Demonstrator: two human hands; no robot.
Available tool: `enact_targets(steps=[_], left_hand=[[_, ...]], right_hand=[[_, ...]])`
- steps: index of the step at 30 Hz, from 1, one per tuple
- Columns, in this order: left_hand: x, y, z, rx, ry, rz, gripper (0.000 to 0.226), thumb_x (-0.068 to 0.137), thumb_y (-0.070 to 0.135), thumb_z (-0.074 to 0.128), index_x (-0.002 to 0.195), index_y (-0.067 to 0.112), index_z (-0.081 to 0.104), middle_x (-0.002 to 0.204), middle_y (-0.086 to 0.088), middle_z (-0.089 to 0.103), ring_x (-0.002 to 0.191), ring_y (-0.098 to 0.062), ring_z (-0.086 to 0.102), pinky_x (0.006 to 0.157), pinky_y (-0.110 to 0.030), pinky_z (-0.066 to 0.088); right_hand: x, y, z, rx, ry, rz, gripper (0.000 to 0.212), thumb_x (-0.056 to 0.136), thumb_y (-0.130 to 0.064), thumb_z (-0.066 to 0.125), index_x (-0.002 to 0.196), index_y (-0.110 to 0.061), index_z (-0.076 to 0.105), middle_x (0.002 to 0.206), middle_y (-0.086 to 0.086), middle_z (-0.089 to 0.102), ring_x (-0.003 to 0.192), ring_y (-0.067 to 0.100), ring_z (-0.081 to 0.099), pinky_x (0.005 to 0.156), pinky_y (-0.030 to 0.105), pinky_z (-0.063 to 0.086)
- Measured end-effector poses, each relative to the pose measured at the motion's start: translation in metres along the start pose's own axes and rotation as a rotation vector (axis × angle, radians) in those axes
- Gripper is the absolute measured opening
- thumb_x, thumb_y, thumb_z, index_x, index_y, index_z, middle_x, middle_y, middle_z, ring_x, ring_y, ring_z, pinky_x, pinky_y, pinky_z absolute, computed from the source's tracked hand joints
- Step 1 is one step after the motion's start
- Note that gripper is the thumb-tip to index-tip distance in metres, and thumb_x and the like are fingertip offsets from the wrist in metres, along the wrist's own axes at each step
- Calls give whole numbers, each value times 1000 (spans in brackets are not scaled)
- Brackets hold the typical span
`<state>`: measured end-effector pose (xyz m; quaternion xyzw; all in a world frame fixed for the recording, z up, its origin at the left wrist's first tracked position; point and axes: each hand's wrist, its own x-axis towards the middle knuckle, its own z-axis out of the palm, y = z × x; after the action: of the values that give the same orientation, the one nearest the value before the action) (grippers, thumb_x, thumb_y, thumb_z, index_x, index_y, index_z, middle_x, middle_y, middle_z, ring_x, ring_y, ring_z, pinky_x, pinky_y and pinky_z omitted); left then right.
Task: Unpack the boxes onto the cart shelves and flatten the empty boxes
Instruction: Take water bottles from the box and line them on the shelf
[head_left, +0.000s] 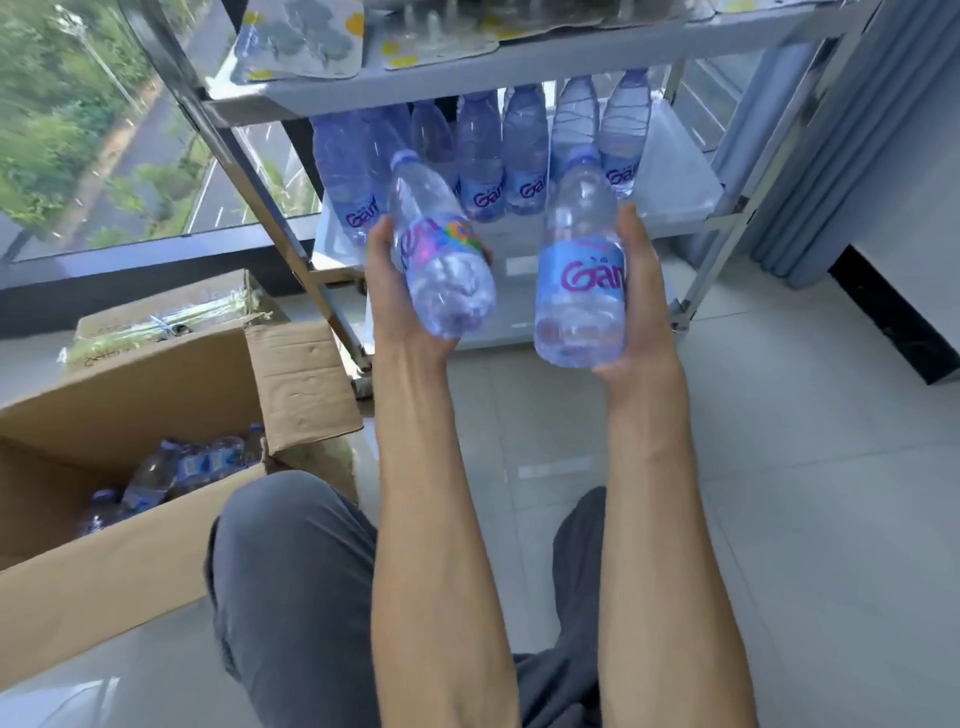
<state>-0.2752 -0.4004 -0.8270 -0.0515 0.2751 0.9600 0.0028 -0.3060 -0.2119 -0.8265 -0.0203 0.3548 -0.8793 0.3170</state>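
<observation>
Risk assessment, left to right: the open brown cardboard box (156, 467) on the floor at the left holds several more clear plastic water bottles (171, 473), so unpacking is judged incomplete and flattening not yet due. The left hand (395, 291) wraps a clear plastic water bottle with a blue label (441, 249) around its lower half; this bottle is tilted, cap toward the cart, and could slip forward out of the grip if the hold loosens. The right hand (631, 291) grips a second clear blue-labelled bottle (582, 270) by its label band, nearly upright. Both bottles are held just in front of the middle shelf (675, 202) of the metal cart (249, 156), apart from each other. A row of upright blue-labelled bottles (488, 156) already fills the back of that shelf; pushing a new bottle in too fast could topple it. The shelf above (467, 78) hangs low over the caps, so an upright entry could strike it. Free shelf surface shows at the front and right.
</observation>
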Motion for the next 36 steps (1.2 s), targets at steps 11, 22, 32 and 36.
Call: enact_targets(steps=[11, 22, 32, 36], left_hand=[[-58, -53, 13, 38, 112, -113, 50, 90, 46, 50, 109, 1, 57, 93, -17, 61, 81, -35, 67, 78, -43, 56], [-66, -41, 17, 79, 124, 3, 45, 93, 43, 52, 83, 6, 76, 81, -7, 66, 70, -18, 66, 66, -28, 56], [-72, -39, 11, 177, 180, -13, 38, 83, 38, 57, 81, 5, 76, 78, -6, 65, 70, -19, 65, 67, -29, 53], [-77, -39, 13, 336, 188, 35, 38, 85, 35, 61, 108, 4, 62, 83, -9, 67, 70, -22, 66, 63, -31, 56]], right_hand=[[-59, 13, -9, 15, 33, 16, 54, 82, -59, 59, 94, -7, 69, 79, 8, 67, 64, 19, 66, 59, 25, 54], [-66, 15, -16, 126, 90, -92, 47, 88, -50, 55, 101, -6, 68, 92, 13, 59, 79, 25, 60, 66, 28, 52], [-67, 15, -21, -29, 112, -64, 51, 81, -41, 74, 115, -5, 64, 99, 15, 70, 83, 30, 69, 73, 40, 59], [-66, 25, -16, -16, -13, 29, 66, 53, -47, 89, 103, -10, 68, 90, 8, 67, 78, 22, 65, 70, 32, 56]])
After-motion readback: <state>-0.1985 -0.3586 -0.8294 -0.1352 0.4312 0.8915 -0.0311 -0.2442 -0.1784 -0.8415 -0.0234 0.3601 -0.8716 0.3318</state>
